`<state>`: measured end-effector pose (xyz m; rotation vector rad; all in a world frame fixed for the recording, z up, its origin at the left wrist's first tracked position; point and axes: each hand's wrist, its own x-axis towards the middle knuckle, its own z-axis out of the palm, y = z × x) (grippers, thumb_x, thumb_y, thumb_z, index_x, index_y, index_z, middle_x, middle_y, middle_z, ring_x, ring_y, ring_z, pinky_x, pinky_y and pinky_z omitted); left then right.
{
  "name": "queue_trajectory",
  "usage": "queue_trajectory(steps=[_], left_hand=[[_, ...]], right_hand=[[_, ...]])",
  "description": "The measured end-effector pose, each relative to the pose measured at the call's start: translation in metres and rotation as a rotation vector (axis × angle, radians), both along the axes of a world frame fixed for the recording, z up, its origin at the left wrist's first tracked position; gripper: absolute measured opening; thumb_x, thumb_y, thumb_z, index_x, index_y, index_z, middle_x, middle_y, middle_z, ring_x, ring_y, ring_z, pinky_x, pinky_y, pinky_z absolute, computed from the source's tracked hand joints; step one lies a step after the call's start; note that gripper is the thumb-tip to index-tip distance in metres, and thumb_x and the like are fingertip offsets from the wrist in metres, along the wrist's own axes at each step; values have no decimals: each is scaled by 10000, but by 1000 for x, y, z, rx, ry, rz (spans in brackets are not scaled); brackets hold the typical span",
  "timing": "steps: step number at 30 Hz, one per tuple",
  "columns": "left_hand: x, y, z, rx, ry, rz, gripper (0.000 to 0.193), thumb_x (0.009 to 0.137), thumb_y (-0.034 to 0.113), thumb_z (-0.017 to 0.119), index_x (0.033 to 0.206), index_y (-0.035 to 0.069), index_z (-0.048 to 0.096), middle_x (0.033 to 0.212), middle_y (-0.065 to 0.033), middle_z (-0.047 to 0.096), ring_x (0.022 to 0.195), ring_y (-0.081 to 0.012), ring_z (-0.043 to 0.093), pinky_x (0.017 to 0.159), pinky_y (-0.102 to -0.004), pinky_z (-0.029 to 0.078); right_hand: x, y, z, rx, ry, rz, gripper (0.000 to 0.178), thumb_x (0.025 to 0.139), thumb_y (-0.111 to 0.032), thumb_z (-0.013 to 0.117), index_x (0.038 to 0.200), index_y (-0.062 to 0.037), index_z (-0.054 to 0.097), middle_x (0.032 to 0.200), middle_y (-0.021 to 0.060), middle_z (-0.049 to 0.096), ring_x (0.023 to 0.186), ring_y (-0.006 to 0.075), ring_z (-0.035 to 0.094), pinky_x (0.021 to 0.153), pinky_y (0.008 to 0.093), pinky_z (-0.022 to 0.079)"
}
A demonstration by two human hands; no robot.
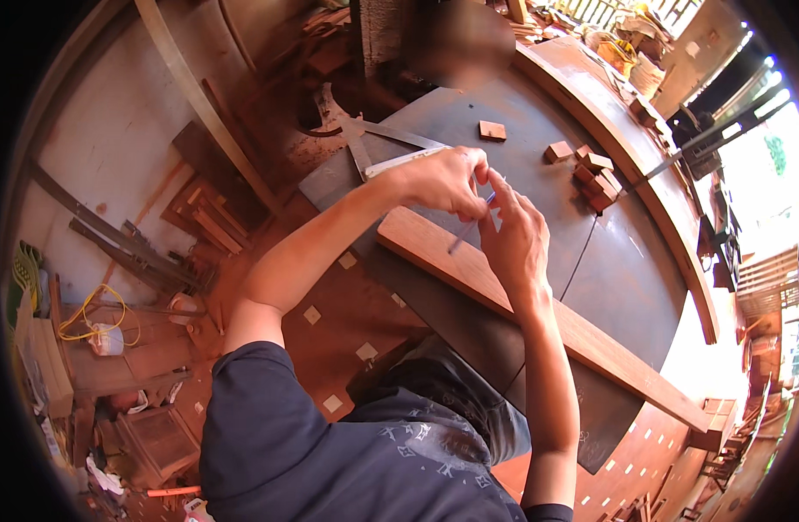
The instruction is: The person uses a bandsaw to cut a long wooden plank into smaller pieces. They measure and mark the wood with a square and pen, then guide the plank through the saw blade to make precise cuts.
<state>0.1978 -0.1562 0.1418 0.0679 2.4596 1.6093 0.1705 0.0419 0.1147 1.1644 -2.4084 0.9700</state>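
My left hand (444, 181) and my right hand (517, 237) meet above the dark worktable, fingers bent and closed together. Between their fingertips is a thin bluish pen (464, 232), its free end pointing down toward me. Part of the pen is hidden by the fingers. Just below the hands, a long reddish wooden board (591, 341) lies diagonally along the table's near side. Beside my left wrist rests a white straight strip (399, 163), partly covered by the forearm. A metal square (399, 134) lies behind it.
Several small wood blocks (595, 177) cluster on the grey tabletop (469, 109), with another block (492, 130) farther left. A long curved-looking wooden beam (651, 174) runs along the far side. Wood pieces and a yellow cord (90, 317) lie at left.
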Motion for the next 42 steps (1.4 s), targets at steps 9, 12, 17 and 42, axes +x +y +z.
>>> queue_trajectory(steps=[9, 12, 17, 42], left_hand=[[4, -53, -36, -671, 181, 497, 419, 847, 372, 875, 1058, 32, 750, 1034, -132, 777, 944, -244, 756, 866, -392, 588], [3, -73, -88, -994, 184, 595, 434, 865, 396, 849, 1078, 28, 760, 1102, -158, 767, 1070, -316, 732, 959, -442, 561], [-13, -82, -87, -805, 128, 419, 384, 914, 320, 804, 1091, -9, 717, 1135, -225, 707, 1098, -390, 702, 981, -464, 563], [55, -12, 33, -524, 270, 276, 337, 986, 355, 711, 979, 28, 790, 836, -148, 764, 766, -256, 749, 735, -393, 582]], right_hand=[[7, 6, -43, -51, -11, -69, 200, 925, -29, 642, 1108, -18, 724, 918, 160, 709, 899, 362, 692, 807, 468, 566], [10, 5, -48, -50, 63, -59, 204, 923, -32, 635, 1109, -1, 713, 915, 162, 690, 902, 352, 673, 830, 456, 549], [4, 8, -51, -6, 114, -54, 231, 921, -41, 624, 1133, -5, 711, 920, 145, 680, 921, 328, 666, 837, 437, 529], [-15, 6, 4, 25, -65, 350, 304, 914, -259, 799, 1142, -67, 740, 920, 133, 683, 913, 359, 612, 864, 469, 492]])
